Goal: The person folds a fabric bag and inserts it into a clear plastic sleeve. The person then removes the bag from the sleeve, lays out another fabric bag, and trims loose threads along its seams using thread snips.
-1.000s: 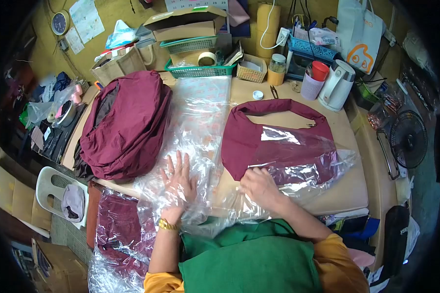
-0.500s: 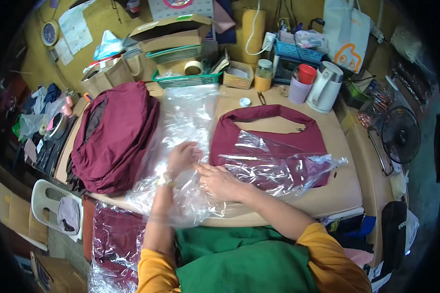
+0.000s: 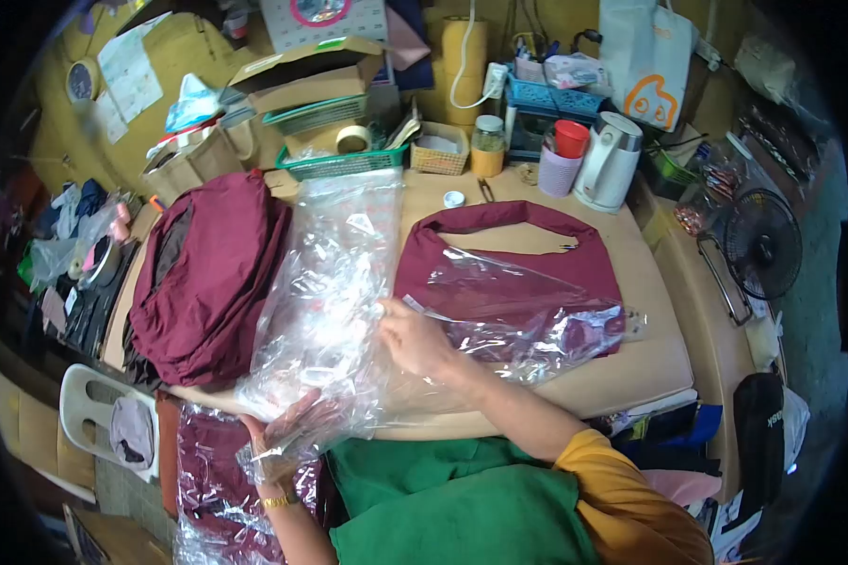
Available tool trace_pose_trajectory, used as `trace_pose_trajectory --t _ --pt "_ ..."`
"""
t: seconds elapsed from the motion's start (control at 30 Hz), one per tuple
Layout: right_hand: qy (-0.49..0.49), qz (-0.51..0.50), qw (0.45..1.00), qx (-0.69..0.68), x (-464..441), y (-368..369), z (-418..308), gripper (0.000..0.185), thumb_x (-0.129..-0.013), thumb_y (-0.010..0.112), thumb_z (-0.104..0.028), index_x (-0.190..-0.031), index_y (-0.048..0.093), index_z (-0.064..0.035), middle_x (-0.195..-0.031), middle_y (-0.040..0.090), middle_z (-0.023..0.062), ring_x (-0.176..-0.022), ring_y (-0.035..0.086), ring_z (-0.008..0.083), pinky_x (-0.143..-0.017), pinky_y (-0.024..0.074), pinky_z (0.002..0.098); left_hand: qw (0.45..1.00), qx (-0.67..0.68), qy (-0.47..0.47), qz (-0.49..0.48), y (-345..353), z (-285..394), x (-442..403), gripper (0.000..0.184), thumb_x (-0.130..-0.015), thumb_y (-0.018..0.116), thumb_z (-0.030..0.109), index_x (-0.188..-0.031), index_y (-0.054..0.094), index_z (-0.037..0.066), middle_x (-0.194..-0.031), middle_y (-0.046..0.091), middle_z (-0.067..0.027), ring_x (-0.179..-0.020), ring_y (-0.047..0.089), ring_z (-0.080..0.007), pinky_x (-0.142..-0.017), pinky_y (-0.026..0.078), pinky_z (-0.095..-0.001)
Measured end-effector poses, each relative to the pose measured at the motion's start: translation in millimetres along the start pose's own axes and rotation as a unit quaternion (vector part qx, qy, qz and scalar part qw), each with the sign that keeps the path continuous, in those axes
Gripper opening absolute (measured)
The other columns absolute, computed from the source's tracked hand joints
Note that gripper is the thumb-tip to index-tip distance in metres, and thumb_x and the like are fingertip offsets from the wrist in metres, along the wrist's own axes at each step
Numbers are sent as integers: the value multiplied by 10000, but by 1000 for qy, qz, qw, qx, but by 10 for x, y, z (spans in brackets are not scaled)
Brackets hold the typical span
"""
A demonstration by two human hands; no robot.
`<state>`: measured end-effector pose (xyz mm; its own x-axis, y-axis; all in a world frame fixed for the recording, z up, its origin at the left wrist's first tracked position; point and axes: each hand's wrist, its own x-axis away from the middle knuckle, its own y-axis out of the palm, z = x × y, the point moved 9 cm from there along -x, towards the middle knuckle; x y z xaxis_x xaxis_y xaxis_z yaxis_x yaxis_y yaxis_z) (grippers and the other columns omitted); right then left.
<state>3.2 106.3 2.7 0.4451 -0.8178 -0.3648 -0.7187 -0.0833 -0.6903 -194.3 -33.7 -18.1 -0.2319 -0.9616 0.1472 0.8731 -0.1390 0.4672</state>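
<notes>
Clear plastic bags [image 3: 334,254] lie stacked flat in the middle of the table. My right hand [image 3: 415,337] is closed at the right edge of this stack, its fingertips pinching the plastic. At the table's front edge my left hand [image 3: 281,435] has its thumb and fingers apart, with loose clear plastic draped over it; whether it is inside a bag or beneath it I cannot tell. To the right a maroon cloth bag [image 3: 513,221] with a looped strap lies flat, its lower part covered by another clear plastic sheet [image 3: 537,330].
A pile of maroon cloth bags [image 3: 207,282] sits at the left. Plastic-wrapped maroon items [image 3: 221,471] are below the front edge. Behind stand a green basket [image 3: 344,165], a jar [image 3: 487,146], a lilac cup [image 3: 561,171] and a white kettle [image 3: 608,162]. A fan [image 3: 761,243] is at far right.
My left hand has moved from the middle of the plastic stack down toward the table's front edge, under loose plastic. My right hand has gone from lying flat to a pinch.
</notes>
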Motion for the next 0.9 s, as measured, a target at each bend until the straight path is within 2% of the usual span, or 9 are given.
trace_pose_trajectory --t 0.07,0.23,0.3,0.37,0.47,0.53,0.7,0.77,0.9 --pt "-10 88 995 -36 9 -327 -39 99 -861 625 -86 -854 691 -13 -1250 620 187 -936 673 327 -782 524 403 994 52 10 -93 107 48 48 1403 -615 289 1011 -1504 239 -73 -1444 320 -420 -1340 370 -524 -1031 402 -603" --pt "112 103 988 -39 84 -932 36 106 -875 673 -108 -901 709 -11 -887 707 105 -665 636 150 -620 494 286 867 385 124 -291 255 434 102 1187 -698 680 746 -1578 60 248 -1630 19 -153 -1375 239 -582 -974 439 -682" --pt "145 96 981 -80 160 -1040 104 141 -897 669 -141 -902 672 1 -801 711 121 -690 694 231 -633 519 312 899 254 303 -186 52 589 135 1117 -775 783 498 -1575 59 207 -1629 42 -147 -1342 374 -513 -958 492 -636" --pt "139 124 960 -211 259 -1054 284 114 -908 666 -113 -912 648 0 -757 695 74 -692 675 124 -625 503 280 962 31 259 82 -466 363 152 626 -881 744 187 -1409 450 22 -1431 459 -144 -984 643 -212 -749 557 -303" --pt "118 111 935 -315 350 -1085 357 129 -865 701 -38 -907 584 -5 -756 624 11 -681 598 64 -617 483 241 966 20 254 54 -537 353 73 272 -905 705 107 -1132 593 6 -1263 560 -116 -954 623 -172 -720 489 -238" --pt "120 100 879 -450 424 -1099 384 208 -820 733 16 -906 548 -29 -776 556 -23 -697 536 39 -633 453 195 939 21 267 215 -831 307 139 136 -925 681 111 -987 575 52 -1146 617 -91 -905 612 -124 -748 482 -234" --pt "178 45 814 -551 470 -1237 64 246 -829 761 -30 -1023 610 -31 -752 521 -60 -749 529 30 -706 442 175 904 21 331 269 -483 596 187 110 -942 648 72 -1024 579 49 -1107 618 -72 -647 484 -54 -618 420 -199" --pt "236 -33 775 -585 502 -1104 113 280 -843 768 -80 -1079 628 -20 -767 546 -52 -710 531 38 -685 445 179 924 74 343 150 -478 626 191 107 -926 656 31 -1005 585 44 -1090 644 -91 -628 511 -36 -552 404 -157" --pt "175 -40 824 -538 514 -1063 248 185 -869 738 -64 -1021 641 -21 -853 640 -10 -769 589 46 -704 455 151 911 -44 302 278 -639 613 289 228 -908 674 30 -1127 616 11 -980 655 -63 -583 442 0 -491 370 -156"
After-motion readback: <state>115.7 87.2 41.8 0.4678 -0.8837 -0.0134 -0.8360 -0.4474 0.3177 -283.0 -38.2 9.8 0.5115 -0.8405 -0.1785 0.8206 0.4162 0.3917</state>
